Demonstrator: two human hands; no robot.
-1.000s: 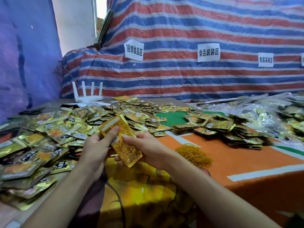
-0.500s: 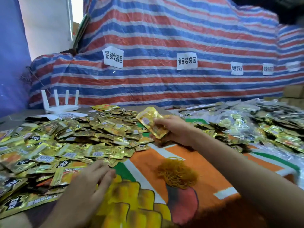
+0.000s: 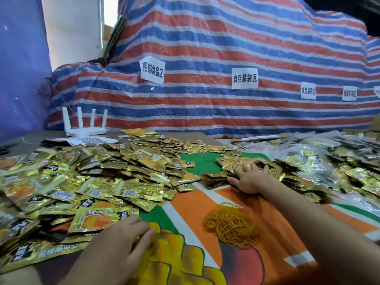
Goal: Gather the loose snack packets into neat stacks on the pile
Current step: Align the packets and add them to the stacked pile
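Table was covered by a printed cloth in orange, green and white stripes, with a yellow fruit graphic near the front edge. Bare grey tabletop showed at the back left.

Loose snack packets, gold foil with an orange picture, lay in a wide messy heap over the left and middle of the cloth. The pile of gathered packets sat to the right of a green patch, with darker stacked edges showing.

Right hand reached out over the cloth, fingers spread flat and pressing on the pile, gripping nothing. Left hand rested palm down at the near edge of the loose heap, fingers relaxed and nearly straight, holding nothing.

A heap of yellow rubber bands lay on the orange stripe between the two arms, apart from both hands. Clear plastic bags filled with gold packets were piled on the far right.

A white router with four upright antennas stood at the back left, a printed sheet just in front of it.

Behind the table hung a red, blue and white striped tarp with white paper labels in Chinese characters stuck on it. A blue sheet covered the left side, and a pale wall showed beside it.
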